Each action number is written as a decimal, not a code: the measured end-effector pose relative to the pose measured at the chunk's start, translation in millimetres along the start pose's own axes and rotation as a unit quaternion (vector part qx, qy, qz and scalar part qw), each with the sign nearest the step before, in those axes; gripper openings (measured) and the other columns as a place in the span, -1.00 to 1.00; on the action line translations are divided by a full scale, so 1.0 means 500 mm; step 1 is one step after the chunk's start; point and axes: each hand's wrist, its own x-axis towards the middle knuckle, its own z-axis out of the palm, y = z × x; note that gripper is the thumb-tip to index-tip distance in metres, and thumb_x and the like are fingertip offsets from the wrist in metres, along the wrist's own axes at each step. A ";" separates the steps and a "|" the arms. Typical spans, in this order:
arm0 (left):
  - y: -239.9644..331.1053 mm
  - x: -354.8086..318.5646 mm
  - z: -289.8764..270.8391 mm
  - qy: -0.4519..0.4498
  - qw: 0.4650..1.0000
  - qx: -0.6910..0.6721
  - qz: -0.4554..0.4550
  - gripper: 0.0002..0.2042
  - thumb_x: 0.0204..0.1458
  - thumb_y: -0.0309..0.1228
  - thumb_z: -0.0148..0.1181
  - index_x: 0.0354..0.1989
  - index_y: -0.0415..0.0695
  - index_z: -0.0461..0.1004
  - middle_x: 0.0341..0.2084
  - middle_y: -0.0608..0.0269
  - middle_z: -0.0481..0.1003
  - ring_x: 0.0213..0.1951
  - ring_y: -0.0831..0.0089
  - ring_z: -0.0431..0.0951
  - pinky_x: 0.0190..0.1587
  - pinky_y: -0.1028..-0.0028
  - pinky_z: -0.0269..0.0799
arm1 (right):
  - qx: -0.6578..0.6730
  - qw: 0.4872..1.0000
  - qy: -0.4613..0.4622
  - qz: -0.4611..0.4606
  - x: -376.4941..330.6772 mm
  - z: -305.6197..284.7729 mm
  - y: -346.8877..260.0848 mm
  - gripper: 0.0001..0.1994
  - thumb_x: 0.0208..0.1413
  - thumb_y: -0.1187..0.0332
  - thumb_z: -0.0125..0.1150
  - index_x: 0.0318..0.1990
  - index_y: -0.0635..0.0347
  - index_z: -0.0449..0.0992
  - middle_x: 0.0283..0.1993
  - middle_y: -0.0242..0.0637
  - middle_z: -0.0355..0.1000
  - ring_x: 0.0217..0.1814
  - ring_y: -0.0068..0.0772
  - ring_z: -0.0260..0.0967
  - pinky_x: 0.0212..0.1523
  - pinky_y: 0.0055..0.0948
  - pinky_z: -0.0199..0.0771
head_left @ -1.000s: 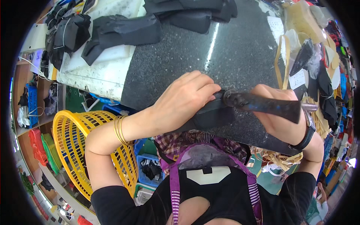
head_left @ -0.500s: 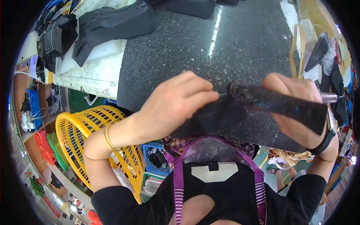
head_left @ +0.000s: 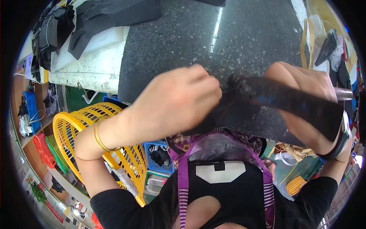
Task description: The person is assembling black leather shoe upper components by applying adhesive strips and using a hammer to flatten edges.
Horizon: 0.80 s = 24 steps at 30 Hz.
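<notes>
My right hand [head_left: 305, 86] is wrapped round a hammer [head_left: 293, 101]. Its long dark head crosses in front of the hand, with a flared end at the right. A metallic handle end pokes out past the fingers. The head's left end is blurred, close over a limp black piece [head_left: 217, 114] at the worktop's near edge; I cannot tell whether they touch. Curled fingers of my left hand [head_left: 183, 95] pinch that piece, which looks like leather or fabric, and cover part of it.
Under the hands is a dark speckled stone worktop [head_left: 171, 49]. Black cut pieces [head_left: 114, 19] lie at the far left on a white surface. A yellow plastic basket [head_left: 61, 133] stands below my left arm, near a blue bin [head_left: 154, 166]. Tan strips [head_left: 305, 42] lie at the right.
The hammer's left end, whose round face showed earlier, is now blurred and slightly further left. Both hands stay near the same place, while the whole view has shifted a little.
</notes>
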 end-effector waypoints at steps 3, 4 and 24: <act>0.010 0.010 0.004 0.049 0.998 0.025 -0.008 -0.75 -0.26 -0.50 0.17 -0.31 -0.25 0.48 -0.33 0.14 0.45 -0.27 0.18 0.48 -0.30 0.38 0.46 | -0.008 1.000 0.002 0.008 -0.020 0.005 -0.022 -0.81 -0.14 0.32 0.16 -0.39 0.18 0.36 -0.47 -0.19 0.30 -0.39 -0.08 0.36 -0.34 -0.29 0.28; -0.017 -0.003 -0.011 0.020 1.000 0.003 0.007 -0.74 -0.28 -0.48 0.18 -0.32 -0.26 0.47 -0.33 0.15 0.45 -0.27 0.18 0.48 -0.30 0.38 0.46 | 0.012 1.000 -0.024 0.010 -0.012 0.012 -0.029 -0.82 -0.14 0.33 0.16 -0.39 0.19 0.36 -0.48 -0.19 0.30 -0.39 -0.07 0.36 -0.35 -0.28 0.28; 0.013 -0.082 0.008 0.132 0.978 0.121 -0.110 -0.69 -0.25 -0.47 0.32 -0.23 -0.14 0.51 -0.33 0.27 0.46 -0.27 0.30 0.44 -0.19 0.38 0.27 | 0.083 0.995 -0.015 0.051 0.010 0.020 -0.084 -0.84 -0.09 0.46 0.21 -0.34 0.21 0.37 -0.46 -0.14 0.37 -0.40 0.02 0.39 -0.39 -0.21 0.34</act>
